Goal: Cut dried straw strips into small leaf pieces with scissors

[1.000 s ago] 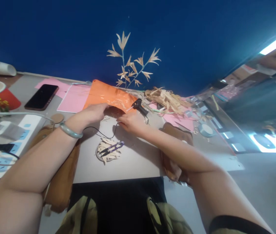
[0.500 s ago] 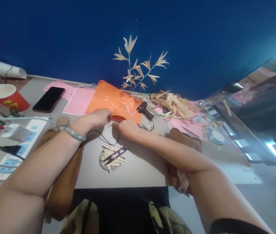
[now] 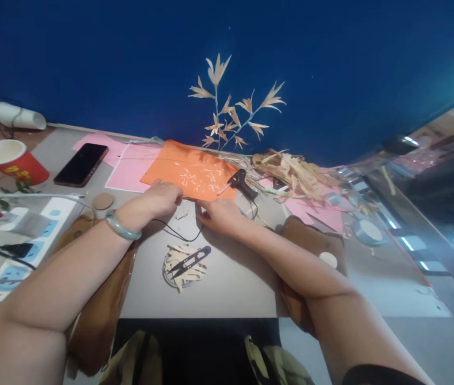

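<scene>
An orange sheet (image 3: pixel 178 160) with small pale pieces on it lies in front of both hands. My left hand (image 3: pixel 164 197), below a jade-coloured bangle (image 3: pixel 119 229), has its fingers closed at the sheet's near left edge. My right hand (image 3: pixel 224 216) is closed at the near edge farther right, fingertips partly hidden. A black glue gun (image 3: pixel 243 185) rests by the sheet's right side, its nozzle over the sheet. Nearer me, thread snips (image 3: pixel 190 261) lie across a round dish of pale husk strips (image 3: pixel 182 283). A dark cord (image 3: pixel 174 233) runs between the hands and the dish.
A dried-leaf branch (image 3: pixel 229 117) stands against the blue wall. Dried husks (image 3: pixel 291 171) and pink paper (image 3: pixel 318 206) are at right. A phone (image 3: pixel 81 164), red paper cup (image 3: pixel 20 160) and power strip (image 3: pixel 46 232) are at left. Tape (image 3: pixel 367 231) lies at far right.
The orange sheet's raised near part has come down and it lies flatter. My right hand has shifted slightly right. The camera view has moved slightly.
</scene>
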Tool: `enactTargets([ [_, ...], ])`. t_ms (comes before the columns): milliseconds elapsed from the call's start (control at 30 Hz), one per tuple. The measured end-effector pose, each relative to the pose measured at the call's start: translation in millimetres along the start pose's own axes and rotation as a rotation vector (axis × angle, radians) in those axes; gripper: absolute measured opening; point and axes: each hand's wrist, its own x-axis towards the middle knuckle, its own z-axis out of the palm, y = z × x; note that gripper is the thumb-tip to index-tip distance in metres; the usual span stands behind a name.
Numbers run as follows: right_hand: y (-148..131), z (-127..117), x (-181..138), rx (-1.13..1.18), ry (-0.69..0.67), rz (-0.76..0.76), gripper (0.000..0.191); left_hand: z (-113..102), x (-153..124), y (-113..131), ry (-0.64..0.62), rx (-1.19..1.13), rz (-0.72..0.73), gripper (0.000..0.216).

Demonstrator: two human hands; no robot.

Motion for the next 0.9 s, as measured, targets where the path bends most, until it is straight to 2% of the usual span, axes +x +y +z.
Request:
enactTargets([
  [267, 8, 1, 0, 0.046, 0.022, -0.032, 0.026, 17, 13, 3, 0.043, 0.115, -0.007, 0.027],
  [400, 7, 9, 1, 0.071, 0.047, -0.081, 0.028, 9, 7, 6, -0.01, 0.109, -0.04, 0.029],
  [633, -2, 27, 6, 0.149, 0.09, -0.249, 0.026, -5, -3, 0, -0.001, -0.135, -0.029, 0.02],
  [800, -5, 29, 5, 0.173, 0.104, -0.248, 0.024, -9, -7, 3, -0.036, -0.192, 0.001, 0.015],
  [900, 0, 23, 5, 0.176, 0.124, -0.206, 0.021, -11, -8, 3, -0.14, -0.233, 0.018, 0.013],
])
